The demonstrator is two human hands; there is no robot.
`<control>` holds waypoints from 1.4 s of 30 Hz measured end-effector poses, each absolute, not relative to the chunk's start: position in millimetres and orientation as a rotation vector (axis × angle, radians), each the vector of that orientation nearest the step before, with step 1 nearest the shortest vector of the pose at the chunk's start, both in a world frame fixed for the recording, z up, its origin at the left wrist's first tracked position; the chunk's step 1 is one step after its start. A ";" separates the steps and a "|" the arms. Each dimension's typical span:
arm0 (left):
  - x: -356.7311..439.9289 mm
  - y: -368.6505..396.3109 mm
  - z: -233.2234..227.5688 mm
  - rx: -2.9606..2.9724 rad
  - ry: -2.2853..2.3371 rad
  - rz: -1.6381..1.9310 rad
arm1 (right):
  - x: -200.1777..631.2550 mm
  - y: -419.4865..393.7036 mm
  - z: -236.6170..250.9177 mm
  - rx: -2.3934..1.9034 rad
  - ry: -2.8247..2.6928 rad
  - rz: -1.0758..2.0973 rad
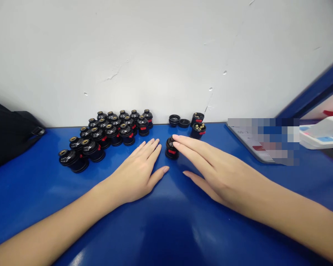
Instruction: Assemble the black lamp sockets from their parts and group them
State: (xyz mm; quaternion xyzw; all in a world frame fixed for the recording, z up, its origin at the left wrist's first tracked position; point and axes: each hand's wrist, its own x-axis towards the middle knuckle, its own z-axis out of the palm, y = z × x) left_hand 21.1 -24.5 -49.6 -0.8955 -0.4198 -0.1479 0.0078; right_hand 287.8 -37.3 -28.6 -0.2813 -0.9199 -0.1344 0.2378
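Observation:
One black lamp socket (171,152) with a red tab stands upright on the blue table between my hands. My right hand (222,177) is open, fingers stretched out, with its fingertips at the socket's top right side; whether they touch it I cannot tell. Flat on the table to the left lies my left hand (140,170), open and holding nothing. Beyond it, several similar sockets (110,133) with brass-ringed tops are grouped in slanting rows. Behind the single socket are two socket bodies (197,132) showing brass parts inside, and two black caps (174,120).
A phone-like device (246,142), partly blurred out, lies at the right. Past it is a white power strip (324,135). A black bag (11,133) sits at the left edge. The white wall (155,55) rises behind the blue table (155,229).

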 end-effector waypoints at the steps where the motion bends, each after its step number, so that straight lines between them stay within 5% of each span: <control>1: 21.4 -24.8 -50.5 -2.787 -1.329 -0.438 | 287.1 -33.9 -26.5 -0.771 -2.535 -0.366; 24: 21.7 -26.0 -49.6 -2.705 -1.464 -0.331 | 230.9 66.6 -26.1 -0.911 -2.541 -0.037; 36: 20.6 -25.4 -49.1 -2.727 -1.489 -0.334 | 288.7 35.3 -17.7 -1.142 -2.405 -0.380; 42: 20.3 -25.4 -50.1 -2.721 -1.482 -0.374 | 302.1 28.9 -36.3 -1.203 -2.449 -0.297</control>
